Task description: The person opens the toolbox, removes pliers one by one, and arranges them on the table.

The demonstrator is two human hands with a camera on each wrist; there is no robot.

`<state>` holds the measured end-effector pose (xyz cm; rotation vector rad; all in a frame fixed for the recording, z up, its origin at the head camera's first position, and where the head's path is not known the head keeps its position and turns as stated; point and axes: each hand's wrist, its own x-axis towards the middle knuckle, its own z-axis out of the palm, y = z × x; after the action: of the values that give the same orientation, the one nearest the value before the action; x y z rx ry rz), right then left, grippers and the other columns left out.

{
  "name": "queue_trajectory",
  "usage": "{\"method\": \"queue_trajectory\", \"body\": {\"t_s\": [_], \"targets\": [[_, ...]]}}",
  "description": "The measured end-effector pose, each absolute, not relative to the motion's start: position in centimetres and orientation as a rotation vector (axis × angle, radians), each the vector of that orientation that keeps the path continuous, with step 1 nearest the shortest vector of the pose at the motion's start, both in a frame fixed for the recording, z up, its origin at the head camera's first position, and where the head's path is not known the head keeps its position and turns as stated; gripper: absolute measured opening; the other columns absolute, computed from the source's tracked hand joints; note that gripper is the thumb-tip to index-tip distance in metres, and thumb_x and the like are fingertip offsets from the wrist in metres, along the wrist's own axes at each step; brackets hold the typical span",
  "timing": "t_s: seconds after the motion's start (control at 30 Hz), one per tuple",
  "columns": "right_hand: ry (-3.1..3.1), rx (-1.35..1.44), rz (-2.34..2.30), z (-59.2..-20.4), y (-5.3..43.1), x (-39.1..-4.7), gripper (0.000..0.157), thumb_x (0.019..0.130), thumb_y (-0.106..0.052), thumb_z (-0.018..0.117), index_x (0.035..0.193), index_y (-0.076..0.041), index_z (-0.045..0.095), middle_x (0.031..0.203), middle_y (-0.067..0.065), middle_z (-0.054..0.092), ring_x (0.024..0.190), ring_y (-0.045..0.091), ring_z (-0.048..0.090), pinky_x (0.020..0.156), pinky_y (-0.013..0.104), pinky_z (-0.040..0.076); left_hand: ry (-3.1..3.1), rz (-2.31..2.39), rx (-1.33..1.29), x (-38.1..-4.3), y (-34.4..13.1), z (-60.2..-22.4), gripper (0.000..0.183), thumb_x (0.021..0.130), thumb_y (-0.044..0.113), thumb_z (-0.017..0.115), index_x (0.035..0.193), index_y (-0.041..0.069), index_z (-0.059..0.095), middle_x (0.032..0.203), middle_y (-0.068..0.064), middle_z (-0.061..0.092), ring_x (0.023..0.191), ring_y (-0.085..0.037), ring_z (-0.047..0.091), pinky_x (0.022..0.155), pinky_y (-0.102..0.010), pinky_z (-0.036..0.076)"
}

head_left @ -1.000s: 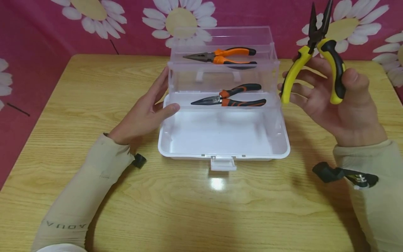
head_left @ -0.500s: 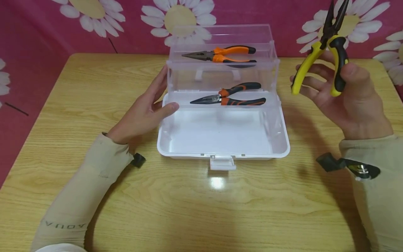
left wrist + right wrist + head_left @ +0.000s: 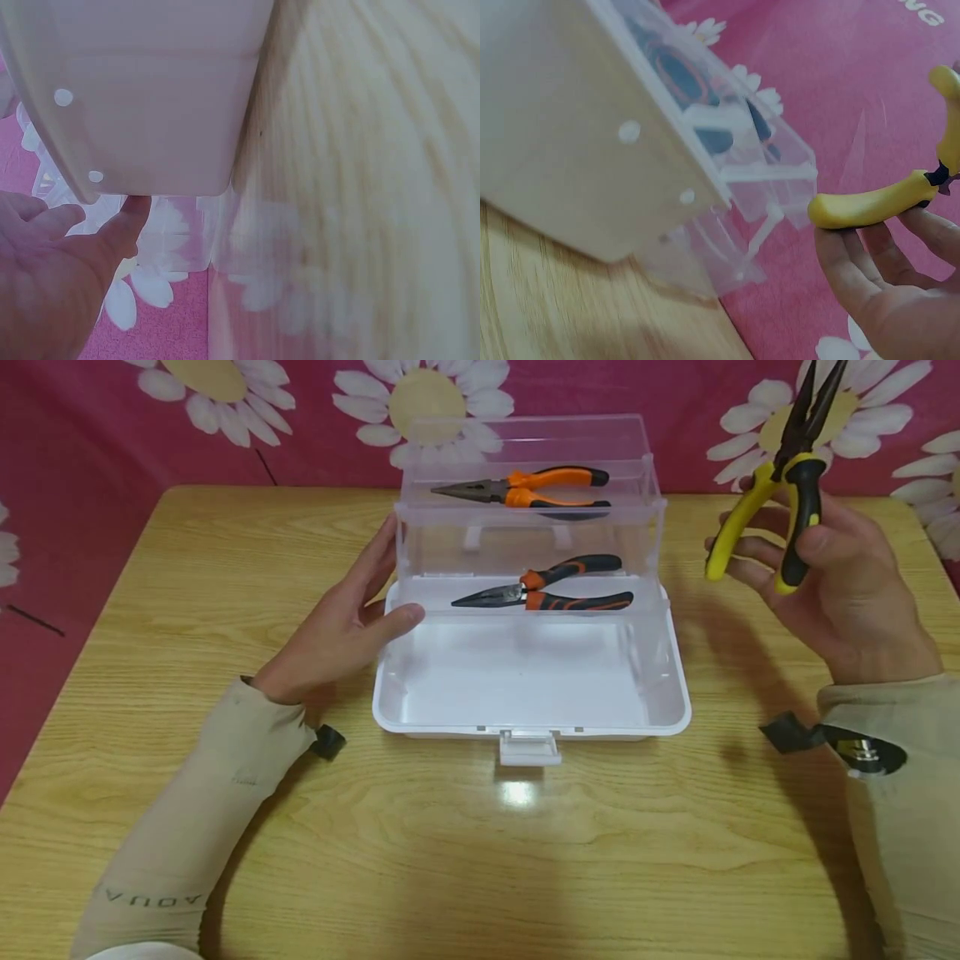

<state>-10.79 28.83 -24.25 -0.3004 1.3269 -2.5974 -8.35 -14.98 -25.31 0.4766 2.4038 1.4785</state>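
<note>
My right hand (image 3: 855, 577) holds yellow-and-black long-nose pliers (image 3: 795, 468) by the handles, raised right of the toolbox. Their jaws point up, slightly parted. In the right wrist view, fingers (image 3: 892, 255) lie under one yellow handle (image 3: 870, 208). On the toolbox's left side rests my left hand (image 3: 337, 614), thumb at the clear tray's edge and fingers toward the back; the left wrist view has a fingertip behind the box wall (image 3: 157, 112). The white toolbox (image 3: 525, 729) stands with its clear tiers raised. Orange-and-black pliers (image 3: 525, 489) lie in the upper tray, dark red-and-black pliers (image 3: 543, 589) in the lower.
The toolbox's white bottom compartment (image 3: 517, 677) faces me, its latch (image 3: 529, 748) hanging at the front. Beneath is a wood-grain table (image 3: 450, 860). A pink flowered cloth (image 3: 585, 389) rises behind the table's back edge.
My right hand has moved to the right with the yellow-and-black pliers, and their handles have drawn closer together. The left hand has stayed against the toolbox.
</note>
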Motion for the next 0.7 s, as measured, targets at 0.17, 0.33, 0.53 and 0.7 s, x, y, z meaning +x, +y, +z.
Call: {"method": "queue_trajectory", "body": {"t_s": [0.17, 0.33, 0.53, 0.7], "targets": [[1.474, -0.235, -2.553, -25.0, 29.5, -11.3, 0.046, 0.095, 0.009, 0.049, 0.14, 0.007, 0.043, 0.124, 0.021, 0.054, 0.093, 0.036, 0.062, 0.091, 0.035, 0.059, 2.41, 1.474, 0.486, -8.4, -15.0, -25.4, 0.088, 0.095, 0.027, 0.063, 0.153, 0.045, -0.001, 0.163, 0.023, 0.006, 0.155, -0.009, 0.011, 0.122, -0.048, 0.029], [1.696, -0.154, -2.483, -25.4, 30.0, -11.6, 0.046, 0.095, 0.01, 0.048, 0.14, 0.001, 0.047, 0.129, 0.013, 0.053, 0.11, 0.027, 0.062, 0.088, 0.026, 0.058, 2.422, 1.453, 0.472, -8.7, -15.2, -26.0, 0.089, 0.094, 0.029, 0.064, 0.151, 0.051, -0.002, 0.162, 0.027, 0.005, 0.155, -0.008, 0.011, 0.121, -0.05, 0.029], [1.925, -0.117, -2.353, -25.6, 30.1, -11.4, 0.046, 0.091, 0.007, 0.058, 0.136, 0.0, 0.05, 0.127, 0.008, 0.056, 0.108, 0.022, 0.056, 0.082, 0.015, 0.057, 2.423, 1.461, 0.473, -9.2, -15.5, -26.9, 0.09, 0.094, 0.03, 0.064, 0.15, 0.052, -0.001, 0.161, 0.027, 0.006, 0.154, -0.006, 0.011, 0.122, -0.05, 0.029], [2.25, 0.045, -2.1, -25.7, 30.1, -11.3, 0.053, 0.086, -0.004, 0.071, 0.135, -0.011, 0.055, 0.126, -0.001, 0.054, 0.106, 0.015, 0.059, 0.079, 0.008, 0.055, 2.422, 1.465, 0.484, -9.0, -15.4, -26.4, 0.089, 0.094, 0.029, 0.064, 0.151, 0.05, -0.001, 0.162, 0.026, 0.007, 0.154, -0.006, 0.011, 0.122, -0.05, 0.029]]}}
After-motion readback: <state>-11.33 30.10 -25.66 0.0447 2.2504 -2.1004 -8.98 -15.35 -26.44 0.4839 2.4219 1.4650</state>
